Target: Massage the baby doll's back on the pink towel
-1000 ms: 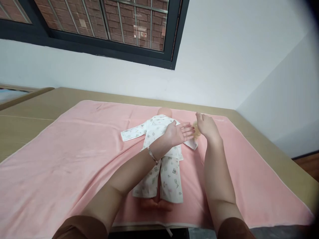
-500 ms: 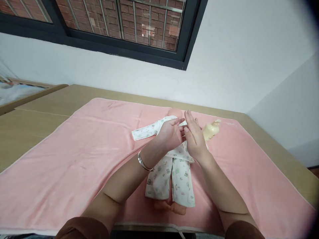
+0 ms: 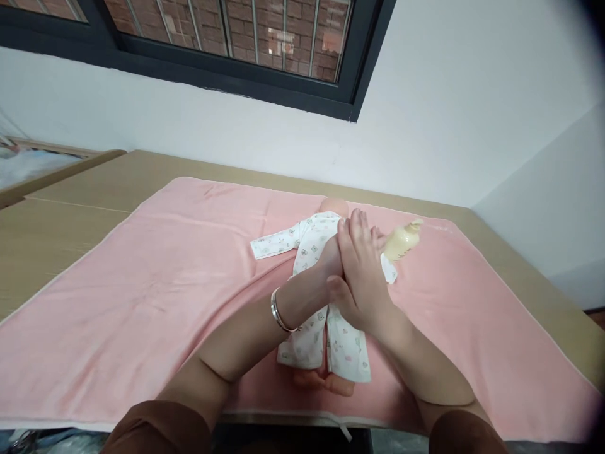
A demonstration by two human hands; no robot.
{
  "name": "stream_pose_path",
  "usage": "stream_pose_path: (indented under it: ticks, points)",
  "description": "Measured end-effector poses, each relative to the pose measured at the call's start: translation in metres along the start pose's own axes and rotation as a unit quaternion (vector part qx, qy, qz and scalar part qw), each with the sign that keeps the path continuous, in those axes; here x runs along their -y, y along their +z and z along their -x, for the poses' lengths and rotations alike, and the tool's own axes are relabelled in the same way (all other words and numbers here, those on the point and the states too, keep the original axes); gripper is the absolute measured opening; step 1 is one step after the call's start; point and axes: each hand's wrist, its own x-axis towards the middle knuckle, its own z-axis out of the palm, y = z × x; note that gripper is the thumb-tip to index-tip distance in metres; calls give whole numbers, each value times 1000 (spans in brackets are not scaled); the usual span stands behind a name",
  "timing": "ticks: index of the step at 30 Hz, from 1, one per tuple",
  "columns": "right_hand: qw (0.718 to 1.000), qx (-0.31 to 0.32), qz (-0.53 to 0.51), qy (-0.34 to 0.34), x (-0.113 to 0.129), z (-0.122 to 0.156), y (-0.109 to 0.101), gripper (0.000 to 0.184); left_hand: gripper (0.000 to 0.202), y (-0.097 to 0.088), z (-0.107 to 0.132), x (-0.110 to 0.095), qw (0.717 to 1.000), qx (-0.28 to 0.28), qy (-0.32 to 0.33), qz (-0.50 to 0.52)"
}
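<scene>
My left hand (image 3: 331, 257) and my right hand (image 3: 362, 268) press palm to palm, the right lying over the left with its fingers stretched out. Much of the left hand is hidden behind the right; no object shows between them. A bracelet (image 3: 278, 311) circles my left wrist. Beneath the hands a baby doll (image 3: 334, 205) lies on its back, dressed in a white patterned top (image 3: 312, 243) and matching trousers (image 3: 348, 353), its bare feet (image 3: 338, 383) towards me. Just right of my fingers lies a pale yellow pump bottle (image 3: 403, 241), tilted.
A pink blanket (image 3: 189, 271) spreads under the doll over a wooden table (image 3: 85, 189). Behind it rises a white wall (image 3: 265, 151) with a dark-framed window (image 3: 265, 82). Further table surface shows at the left.
My hands were slightly apart at the fingers and are now pressed together, the right having slid over the left. The doll and bottle stay in place; the view has tilted slightly.
</scene>
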Motion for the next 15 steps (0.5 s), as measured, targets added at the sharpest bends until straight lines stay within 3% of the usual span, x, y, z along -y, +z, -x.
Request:
stream_pose_path:
  ticks: [3,5,8,11,13,15]
  points:
    - [998,28,-28,-56,12,6,-1,76,58,-3,1,-4,999,-36,39,12]
    - [997,40,-35,-64,12,6,-3,76,59,4,1,-11,999,-40,10,-13]
    - [1000,18,-18,-5,2,3,-15,75,56,18,5,-13,997,37,-54,-42]
    - [996,-42,2,74,-11,0,-31,68,52,21,16,0,982,132,-118,-60]
    - [992,-64,19,107,-15,0,-38,65,50,17,21,9,975,132,-165,-73]
    - [991,-64,39,112,-12,1,-39,67,50,12,22,12,977,94,-179,-68]
